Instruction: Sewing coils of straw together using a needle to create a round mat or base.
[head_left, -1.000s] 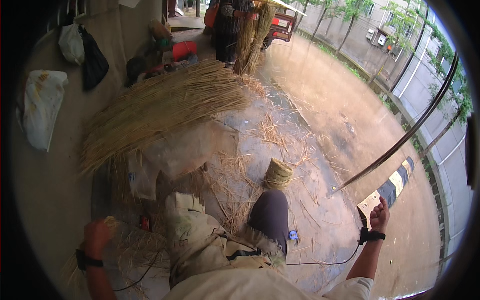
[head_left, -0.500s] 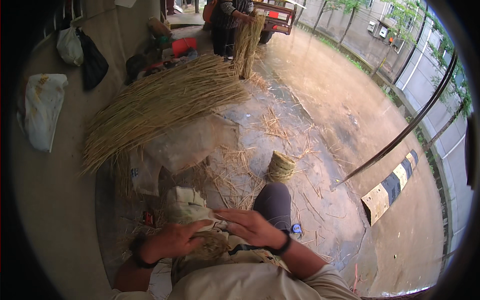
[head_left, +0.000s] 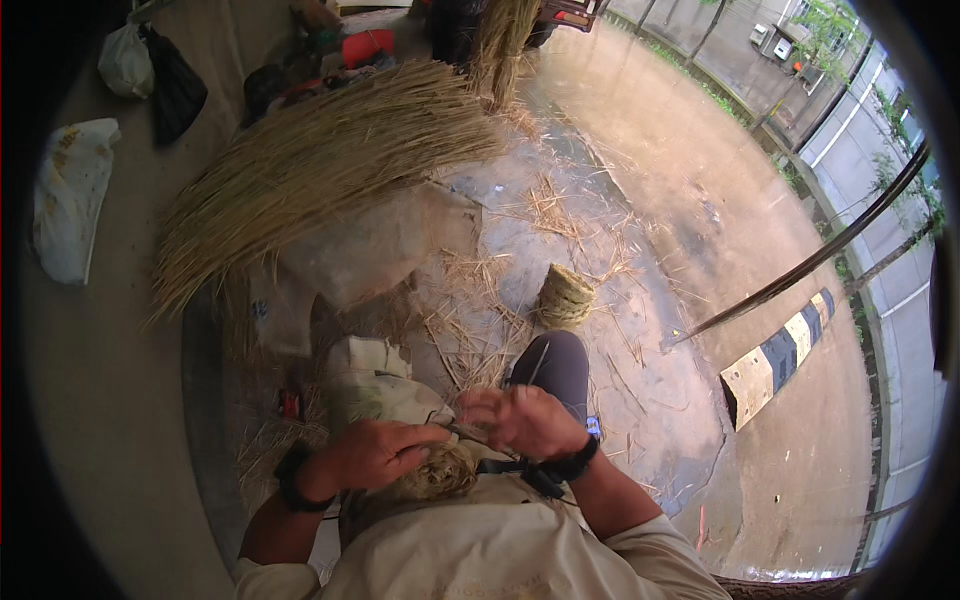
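One broad heap of straw stalks (head_left: pixel 330 165) lies on the far left, its cut ends fanned toward the near side. Well to the right is a black-and-pale ramp strip (head_left: pixel 778 357). A pale cloth (head_left: pixel 372 375) covers the near lap, beside the dark right knee (head_left: pixel 562 362). Beyond that knee a straw roll (head_left: pixel 566 297) sits on the floor.

The left hand (head_left: pixel 385 455) is bent over the left side of a straw coil (head_left: pixel 447 472) in the lap, thumb and fingers seemingly pinching its edge. The right hand (head_left: pixel 530 418), blurred and just beyond the coil, looks curled round a slender rod (head_left: pixel 540 362) that points up and away; the exact finger hold cannot be told.

The coil has only soft, uneven cloth beneath it, so a loosened left pinch could let it tip or unwind. With both hands so near each other, a slip of the rod could jab the left fingers, and its upper end could catch the knee.
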